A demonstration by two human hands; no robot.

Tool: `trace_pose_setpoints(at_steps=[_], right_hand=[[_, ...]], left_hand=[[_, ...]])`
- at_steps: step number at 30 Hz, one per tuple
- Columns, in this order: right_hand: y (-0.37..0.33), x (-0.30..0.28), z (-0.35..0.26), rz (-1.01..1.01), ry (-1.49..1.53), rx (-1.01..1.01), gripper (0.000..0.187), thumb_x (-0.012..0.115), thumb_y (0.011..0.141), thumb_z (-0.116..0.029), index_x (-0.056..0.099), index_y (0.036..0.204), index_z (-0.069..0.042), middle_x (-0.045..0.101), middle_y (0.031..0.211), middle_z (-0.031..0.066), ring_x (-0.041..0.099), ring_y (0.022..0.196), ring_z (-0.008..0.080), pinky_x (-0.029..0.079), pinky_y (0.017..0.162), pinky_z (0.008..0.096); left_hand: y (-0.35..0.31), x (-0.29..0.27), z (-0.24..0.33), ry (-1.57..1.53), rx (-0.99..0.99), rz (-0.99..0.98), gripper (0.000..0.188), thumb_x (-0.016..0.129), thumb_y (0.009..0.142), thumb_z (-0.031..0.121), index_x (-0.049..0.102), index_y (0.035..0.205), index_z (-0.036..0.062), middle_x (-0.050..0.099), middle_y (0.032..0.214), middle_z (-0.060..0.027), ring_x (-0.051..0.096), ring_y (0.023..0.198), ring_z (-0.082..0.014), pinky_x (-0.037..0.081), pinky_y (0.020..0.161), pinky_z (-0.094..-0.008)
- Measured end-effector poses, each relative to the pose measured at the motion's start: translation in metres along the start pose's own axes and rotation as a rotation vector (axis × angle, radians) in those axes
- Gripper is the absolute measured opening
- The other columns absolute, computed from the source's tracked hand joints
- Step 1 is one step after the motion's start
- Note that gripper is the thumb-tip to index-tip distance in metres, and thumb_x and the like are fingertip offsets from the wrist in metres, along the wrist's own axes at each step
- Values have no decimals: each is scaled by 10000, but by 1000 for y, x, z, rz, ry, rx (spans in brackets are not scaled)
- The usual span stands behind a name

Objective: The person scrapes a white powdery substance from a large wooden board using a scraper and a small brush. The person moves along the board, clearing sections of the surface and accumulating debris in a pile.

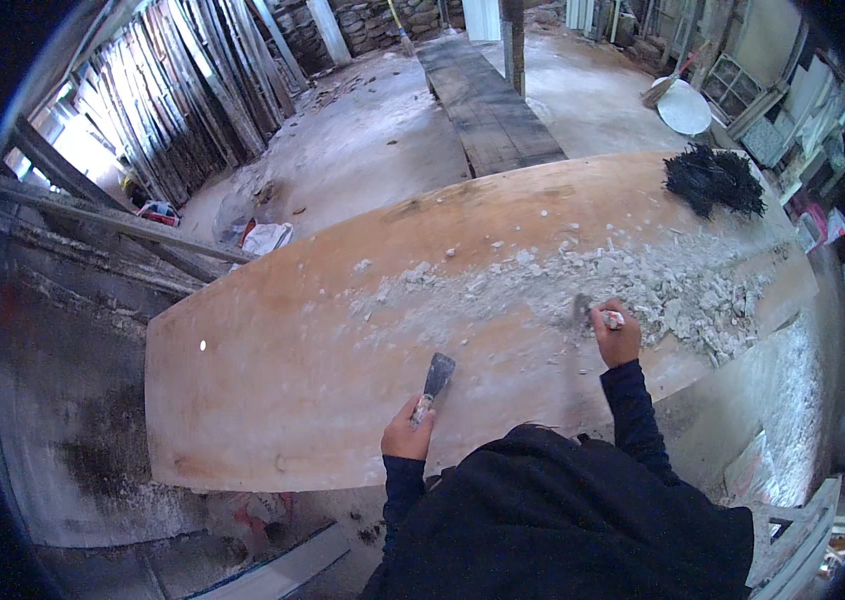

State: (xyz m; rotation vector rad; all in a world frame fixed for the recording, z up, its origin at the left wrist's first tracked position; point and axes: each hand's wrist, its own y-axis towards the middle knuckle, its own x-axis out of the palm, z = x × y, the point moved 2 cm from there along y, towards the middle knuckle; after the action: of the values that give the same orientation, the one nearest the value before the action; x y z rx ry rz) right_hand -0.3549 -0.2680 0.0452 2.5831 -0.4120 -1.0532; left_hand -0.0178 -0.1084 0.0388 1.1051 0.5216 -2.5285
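The left hand (406, 437) holds a scraper (438, 376), and the right hand (621, 343) holds a small tool (583, 309).
The scraper's flat, dark blade points to the far side, over the big brown desk (243, 400). The small tool is by the left part of a messy pile of white bits (688, 290). A black bundle (713, 181) lies near the desk's far right corner.

Orange-brown table (273, 400) with cloudy white patches; grey-white flakes (688, 300); a scraper (434, 384) with a dark grey blade (440, 371); dark navy sleeves (635, 415); a black bundle (713, 180); a dark grey-brown plank (493, 105); pale grey floor (363, 140).
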Motion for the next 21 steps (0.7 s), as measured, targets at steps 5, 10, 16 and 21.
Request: trace_pose_setpoints(at_steps=[5,10,16,21], right_hand=[[-24,2,-18,63,119,-113,77,626,758,-133,601,805,-78,619,749,92,611,662,259,474,576,326],[-97,44,-45,-450,577,88,60,609,803,-49,591,846,-11,610,736,46,584,621,96,469,548,227],[-77,21,35,-231,843,498,50,615,811,-91,583,829,-57,601,702,7,586,620,92,478,500,236],[-18,-60,94,109,106,179,50,595,796,-105,577,807,-60,594,668,21,563,578,124,438,527,259]], left_hand=[[-8,3,-11,-5,-32,3,432,632,726,356,586,1102,149,629,941,-146,604,856,-318,477,722,-379],[-7,13,-10,27,88,-59,441,631,729,361,578,1112,150,627,954,-145,601,871,-316,475,730,-376],[-9,14,-14,64,72,-121,439,615,747,346,566,1128,135,617,983,-153,596,893,-311,470,741,-372],[-8,14,-24,35,119,-110,450,615,750,338,557,1144,131,615,980,-166,600,883,-312,469,741,-368]])
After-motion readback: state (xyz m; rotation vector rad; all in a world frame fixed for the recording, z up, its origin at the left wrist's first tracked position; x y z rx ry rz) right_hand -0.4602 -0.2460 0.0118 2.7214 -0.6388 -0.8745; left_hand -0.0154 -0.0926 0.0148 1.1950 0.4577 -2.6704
